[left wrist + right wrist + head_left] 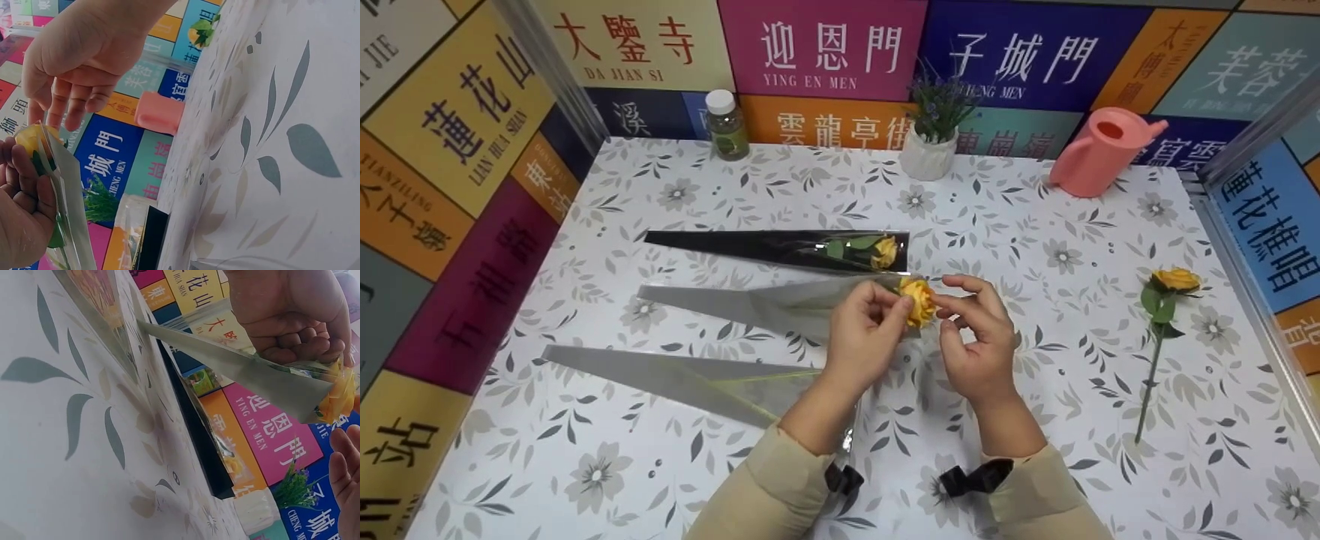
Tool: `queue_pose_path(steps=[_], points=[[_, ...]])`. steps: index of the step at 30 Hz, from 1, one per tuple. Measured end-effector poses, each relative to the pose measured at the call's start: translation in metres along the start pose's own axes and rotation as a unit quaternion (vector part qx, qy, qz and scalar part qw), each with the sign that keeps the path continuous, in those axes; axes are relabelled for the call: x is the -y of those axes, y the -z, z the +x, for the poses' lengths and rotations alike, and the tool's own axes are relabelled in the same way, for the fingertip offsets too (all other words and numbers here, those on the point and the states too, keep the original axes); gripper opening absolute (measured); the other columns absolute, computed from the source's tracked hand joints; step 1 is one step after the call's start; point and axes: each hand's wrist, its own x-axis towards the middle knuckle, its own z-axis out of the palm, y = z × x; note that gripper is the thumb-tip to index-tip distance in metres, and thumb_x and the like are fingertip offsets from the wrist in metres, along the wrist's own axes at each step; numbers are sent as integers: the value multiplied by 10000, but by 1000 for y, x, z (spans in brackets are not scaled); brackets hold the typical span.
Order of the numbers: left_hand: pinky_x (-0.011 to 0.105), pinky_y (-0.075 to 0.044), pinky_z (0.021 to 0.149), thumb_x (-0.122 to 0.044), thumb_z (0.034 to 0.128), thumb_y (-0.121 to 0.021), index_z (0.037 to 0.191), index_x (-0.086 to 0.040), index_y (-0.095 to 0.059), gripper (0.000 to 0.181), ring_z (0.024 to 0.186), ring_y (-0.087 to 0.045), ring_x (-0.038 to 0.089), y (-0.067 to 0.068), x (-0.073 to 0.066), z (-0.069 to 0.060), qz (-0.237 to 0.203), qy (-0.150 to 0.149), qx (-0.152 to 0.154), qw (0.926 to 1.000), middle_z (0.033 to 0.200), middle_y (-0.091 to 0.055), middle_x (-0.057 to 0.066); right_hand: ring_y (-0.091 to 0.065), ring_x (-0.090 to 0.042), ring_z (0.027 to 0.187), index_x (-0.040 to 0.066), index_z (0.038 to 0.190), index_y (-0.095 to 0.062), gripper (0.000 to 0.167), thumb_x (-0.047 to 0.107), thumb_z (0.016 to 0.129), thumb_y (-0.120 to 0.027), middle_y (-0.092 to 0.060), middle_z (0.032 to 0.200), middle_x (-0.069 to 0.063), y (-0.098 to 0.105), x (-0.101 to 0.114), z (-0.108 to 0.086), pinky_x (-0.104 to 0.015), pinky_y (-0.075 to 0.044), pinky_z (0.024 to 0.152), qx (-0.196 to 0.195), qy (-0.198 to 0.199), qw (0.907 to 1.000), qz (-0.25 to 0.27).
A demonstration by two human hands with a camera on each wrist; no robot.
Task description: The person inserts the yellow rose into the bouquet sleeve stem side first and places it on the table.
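My left hand [866, 330] grips a grey-backed clear flower sleeve [259, 382] at its wide end, just below a yellow rose [919, 301]. The bloom shows at the sleeve's mouth, and its green stem [61, 256] runs down inside. From the other side my right hand [979, 337] reaches to the petals, fingers loosely bent, a fingertip at the bloom and the thumb apart. The sleeve's narrow end points left. Beyond it lies a black sleeve [720, 246] with another yellow rose inside; nearer me lies a grey sleeve [637, 375], partly hidden by my left arm.
A loose yellow rose [1159, 322] with leaves and stem lies at the right. Along the back stand a lidded jar [727, 135], a white potted plant [928, 154] and a pink watering can [1099, 154]. Lettered panels [821, 49] wall the patterned table [997, 217].
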Motion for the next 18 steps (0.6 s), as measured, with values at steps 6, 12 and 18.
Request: queue_pose_path(steps=[6,12,18], points=[[198,-420,506,-61,971,-737,904,0,-656,122,569,-541,64,0,2,0,93,101,48,9999,682,-635,-14,-673,-259,837,-6,1060,-806,406,-192,848,-514,-648,1274,-179,0,-5,-1,-228,-536,747,276,-238,9993,115],[197,-433,501,-52,966,-739,903,-5,-651,118,576,-556,76,0,3,-1,51,224,112,9997,694,-639,-9,-659,-205,906,-30,1065,-796,431,-203,896,-438,-629,1296,-216,0,-9,-2,-264,-536,842,573,-550,9960,410],[197,-420,501,-57,967,-740,904,-6,-654,118,569,-539,65,0,4,-1,134,199,108,9997,684,-632,-15,-648,-155,983,-36,1077,-790,430,-212,896,-442,-625,1314,-226,2,-13,-2,-242,-522,879,817,-742,9932,367]])
